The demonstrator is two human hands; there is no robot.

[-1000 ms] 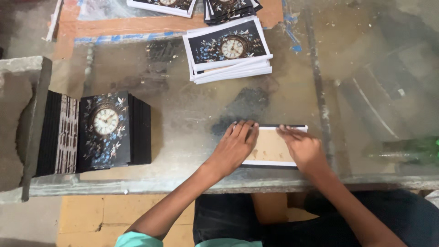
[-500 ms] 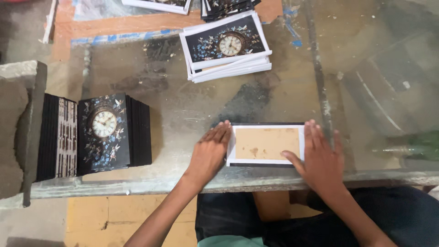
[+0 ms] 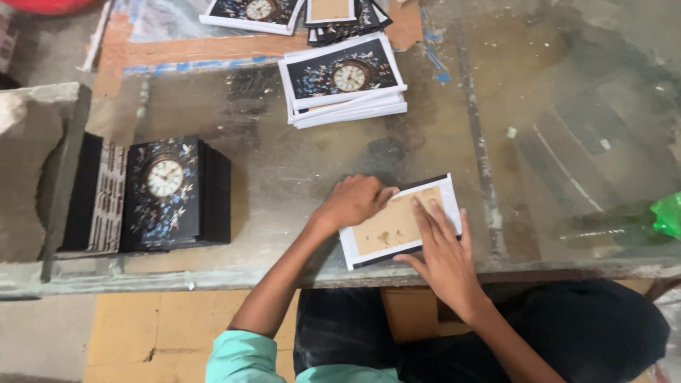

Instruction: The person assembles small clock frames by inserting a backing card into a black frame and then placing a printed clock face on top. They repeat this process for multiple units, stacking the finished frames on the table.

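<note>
A flat rectangular panel lies face down near the table's front edge, showing a brown cardboard back with a white and black border. My left hand grips its upper left corner with curled fingers. My right hand presses flat on its right half, fingers spread. The panel sits turned at a slight angle.
A stack of panels printed with a clock face and flowers lies further back. At the left stands a black stack topped by the same clock picture, beside a grey block. More panels lie at the far edge. A green bottle shows under the glass table.
The panel has been rotated slightly counterclockwise. My left hand moved from its left edge onto the upper left corner; my right hand slid from the right edge onto the cardboard back.
</note>
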